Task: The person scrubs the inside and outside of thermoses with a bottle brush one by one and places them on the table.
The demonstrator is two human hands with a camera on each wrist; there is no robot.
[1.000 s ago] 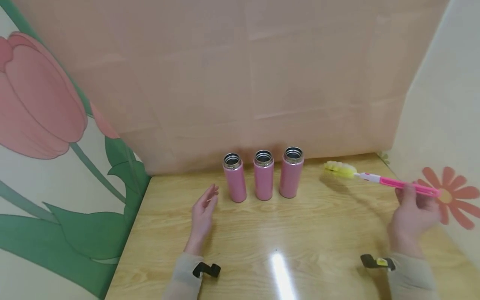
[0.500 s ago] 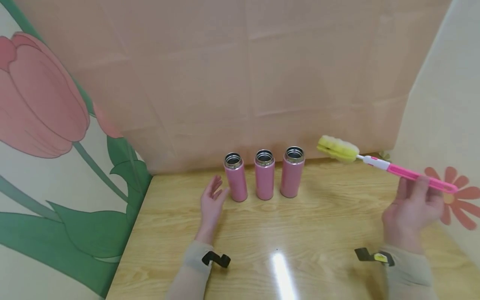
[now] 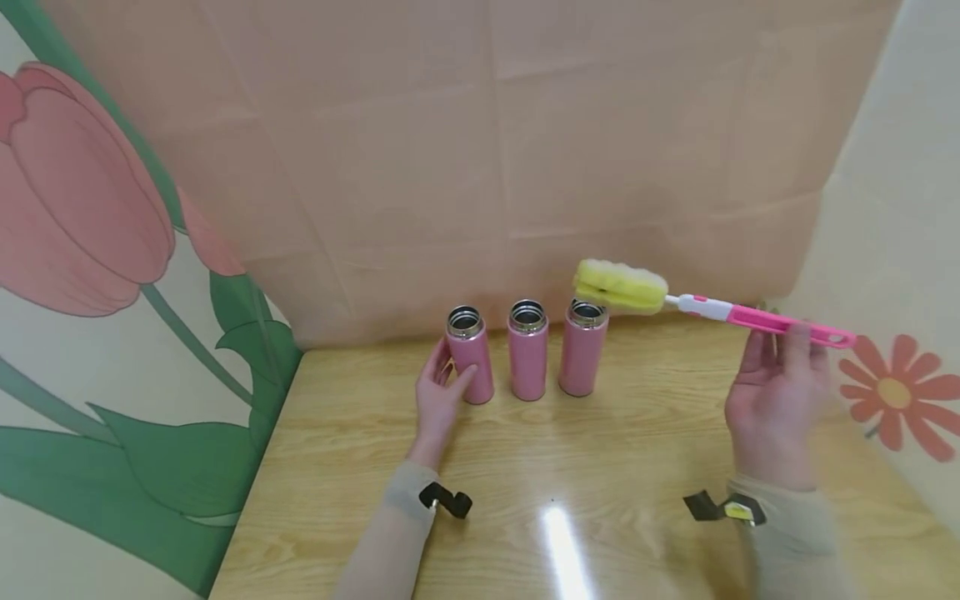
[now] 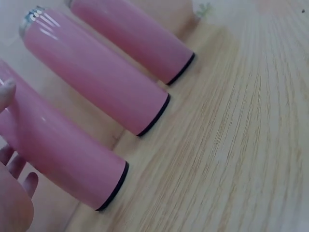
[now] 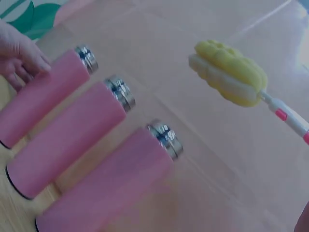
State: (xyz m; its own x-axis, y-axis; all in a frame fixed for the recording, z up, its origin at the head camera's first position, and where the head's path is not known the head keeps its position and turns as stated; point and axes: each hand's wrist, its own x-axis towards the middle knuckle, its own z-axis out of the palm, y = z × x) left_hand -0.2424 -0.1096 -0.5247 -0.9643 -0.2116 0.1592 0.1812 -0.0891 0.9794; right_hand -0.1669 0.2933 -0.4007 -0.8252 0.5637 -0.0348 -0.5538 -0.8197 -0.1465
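Three pink thermos bottles stand upright in a row, lidless, with bare steel necks. My left hand [image 3: 440, 402] holds the left bottle [image 3: 472, 367] from its left side, thumb on the front and fingers behind, as the right wrist view also shows. Beside it stand the middle bottle [image 3: 528, 362] and the right bottle [image 3: 582, 358]. Raised on the right, my right hand [image 3: 776, 400] grips the pink handle of a bottle brush [image 3: 622, 287]. Its yellow and white sponge head points left and overlaps the mouth of the right bottle in the head view.
The bottles stand at the back of a wood-grain table [image 3: 637, 467], close to a pinkish sheet [image 3: 420, 183] hung behind it. A wall with painted tulips [image 3: 90, 200] rises on the left, another with a painted flower [image 3: 892, 392] on the right.
My left hand has moved right and closed around the left bottle. My right hand has lifted the brush and carried it left, up to the right bottle's top. The bottles have stayed put.
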